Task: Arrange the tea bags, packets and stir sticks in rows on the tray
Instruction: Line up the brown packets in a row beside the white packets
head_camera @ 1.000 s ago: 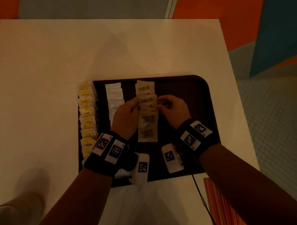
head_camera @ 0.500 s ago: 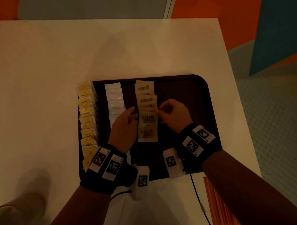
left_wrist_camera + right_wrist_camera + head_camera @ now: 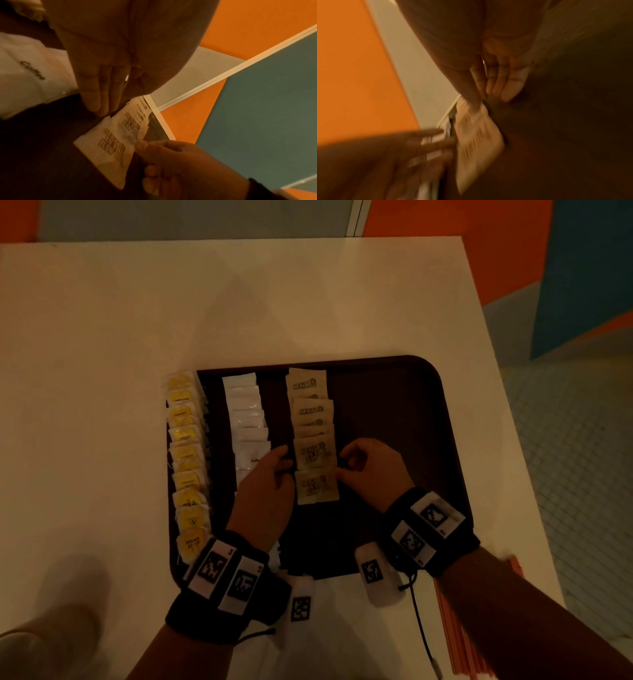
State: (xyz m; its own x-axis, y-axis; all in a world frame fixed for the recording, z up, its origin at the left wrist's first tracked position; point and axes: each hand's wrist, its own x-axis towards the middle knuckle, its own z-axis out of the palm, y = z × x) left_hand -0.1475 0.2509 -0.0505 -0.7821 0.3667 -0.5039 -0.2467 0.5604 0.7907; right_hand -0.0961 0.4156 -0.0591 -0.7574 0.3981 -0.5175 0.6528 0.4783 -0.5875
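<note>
While flanking sugar packets (image 3: 315, 470), left hand (image 3: 265, 494) flat, right hand (image 3: 371, 470) seemingly pinching

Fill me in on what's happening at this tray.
A person is lining up items in rows on a dark tray. Yellow tea bags run along its left edge, white packets beside them, then brown sugar packets. Both hands flank the sugar row's near end: the left hand rests straight fingers at its left edge, the right hand pinches the nearest sugar packet. Orange stir sticks lie off the tray.
</note>
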